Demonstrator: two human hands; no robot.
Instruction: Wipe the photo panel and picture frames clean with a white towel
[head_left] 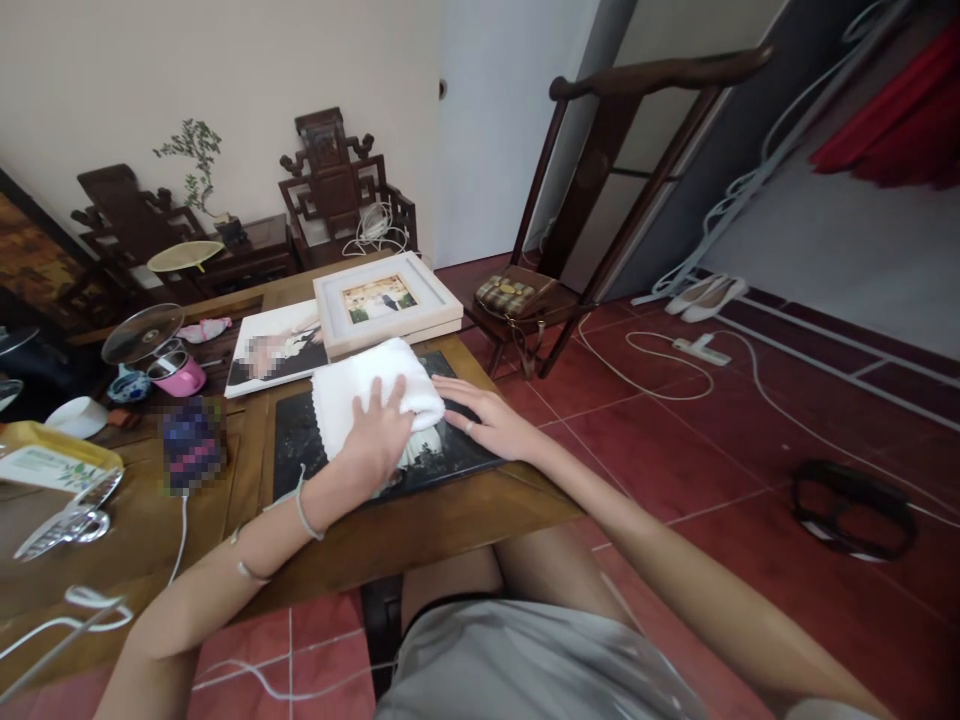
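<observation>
A folded white cloth (pixel 360 385) with a scalloped edge lies over a dark picture panel (pixel 296 440) on the wooden table. My left hand (pixel 379 435) rests on the cloth with its fingers spread and pressed down. The pale figure on the panel shows only in part beneath the hand and cloth. At the cloth's right edge, my right hand (pixel 484 415), a ring on one finger, lies on the panel with fingers stretched out; its fingertips reach the folded edge.
Behind the cloth lie a white-framed photo (pixel 330 290) and a pale print (pixel 247 345). To the left are a pink cup (pixel 180 375), scissors (pixel 71 525), a yellow pack (pixel 52 460) and a cable. A wooden chair (pixel 555 290) holds a checked bag (pixel 506 293). A power strip (pixel 703 350) lies on the floor.
</observation>
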